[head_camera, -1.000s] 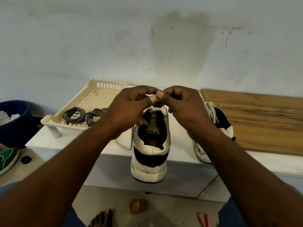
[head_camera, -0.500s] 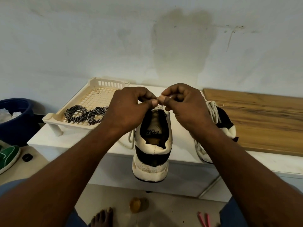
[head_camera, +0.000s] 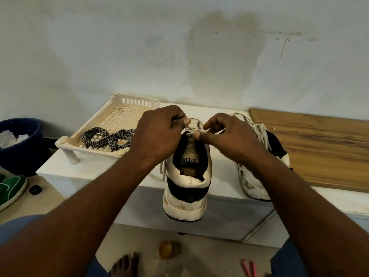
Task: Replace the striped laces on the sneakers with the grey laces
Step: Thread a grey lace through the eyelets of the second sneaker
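A: Grips?
B: Left grip [head_camera: 159, 132] and right grip [head_camera: 225, 134] each pinch the grey lace [head_camera: 190, 133]; sneaker [head_camera: 187, 182] directly beneath, striped laces [head_camera: 107, 136] off left.
A: Advice?
B: Judged: pull both ends evenly, knot snug.

L hand [head_camera: 159, 134], R hand [head_camera: 227, 136] on lace [head_camera: 189, 133]

My left hand [head_camera: 159, 134] and right hand [head_camera: 225, 136] cover the front of the sneaker [head_camera: 187, 188], so how its lace [head_camera: 189, 133] runs beneath them I cannot tell. My right wrist [head_camera: 257, 156] hides half the other sneaker [head_camera: 251, 188]; far left of my left hand, the edge cuts a green shoe [head_camera: 14, 186].
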`<action>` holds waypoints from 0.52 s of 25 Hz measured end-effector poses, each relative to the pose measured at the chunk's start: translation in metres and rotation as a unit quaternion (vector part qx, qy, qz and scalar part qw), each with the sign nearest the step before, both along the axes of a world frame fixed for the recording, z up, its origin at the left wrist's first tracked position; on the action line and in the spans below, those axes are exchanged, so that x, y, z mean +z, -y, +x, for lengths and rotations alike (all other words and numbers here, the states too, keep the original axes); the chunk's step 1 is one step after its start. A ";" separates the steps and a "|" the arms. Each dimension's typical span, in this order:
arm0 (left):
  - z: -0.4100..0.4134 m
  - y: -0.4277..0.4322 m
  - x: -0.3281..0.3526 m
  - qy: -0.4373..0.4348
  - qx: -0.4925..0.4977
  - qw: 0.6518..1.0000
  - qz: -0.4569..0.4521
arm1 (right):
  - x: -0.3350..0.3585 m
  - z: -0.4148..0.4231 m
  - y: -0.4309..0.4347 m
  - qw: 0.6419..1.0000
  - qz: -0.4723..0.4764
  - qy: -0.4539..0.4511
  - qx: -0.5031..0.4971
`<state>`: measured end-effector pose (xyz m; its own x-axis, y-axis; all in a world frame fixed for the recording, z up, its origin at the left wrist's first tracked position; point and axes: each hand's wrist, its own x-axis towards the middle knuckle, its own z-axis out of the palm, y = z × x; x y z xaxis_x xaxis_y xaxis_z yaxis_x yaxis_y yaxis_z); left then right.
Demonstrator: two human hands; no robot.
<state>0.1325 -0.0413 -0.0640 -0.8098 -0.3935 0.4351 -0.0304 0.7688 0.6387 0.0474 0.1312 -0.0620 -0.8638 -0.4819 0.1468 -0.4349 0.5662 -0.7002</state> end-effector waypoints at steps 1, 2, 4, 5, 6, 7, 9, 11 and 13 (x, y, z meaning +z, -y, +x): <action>0.000 -0.001 0.000 0.002 0.001 1.000 0.007 | -0.001 0.002 0.001 0.999 0.034 0.007 0.019; -0.001 0.000 0.000 0.008 0.000 1.000 0.021 | -0.003 0.003 0.002 0.999 0.039 0.012 0.023; -0.002 0.000 0.001 0.021 -0.010 0.998 0.051 | -0.005 0.004 0.002 1.000 -0.002 0.030 0.003; -0.001 0.000 0.001 0.025 -0.020 0.998 0.058 | -0.004 0.004 0.001 0.998 -0.030 0.061 -0.010; -0.001 -0.001 0.001 0.029 -0.030 0.998 0.054 | -0.003 0.003 -0.001 0.992 -0.058 0.107 -0.019; -0.001 -0.002 0.001 0.034 -0.039 0.998 0.042 | -0.002 0.002 -0.003 0.983 -0.088 0.162 -0.023; 0.000 -0.005 0.000 0.041 -0.040 0.998 0.008 | 0.001 0.001 -0.008 0.952 -0.150 0.267 -0.021; -0.001 -0.008 -0.002 0.042 -0.035 0.998 -0.009 | -0.001 -0.002 -0.011 0.926 -0.185 0.330 -0.018; -0.002 -0.010 -0.005 0.040 -0.031 0.999 -0.010 | -0.003 -0.003 -0.013 0.909 -0.204 0.364 -0.017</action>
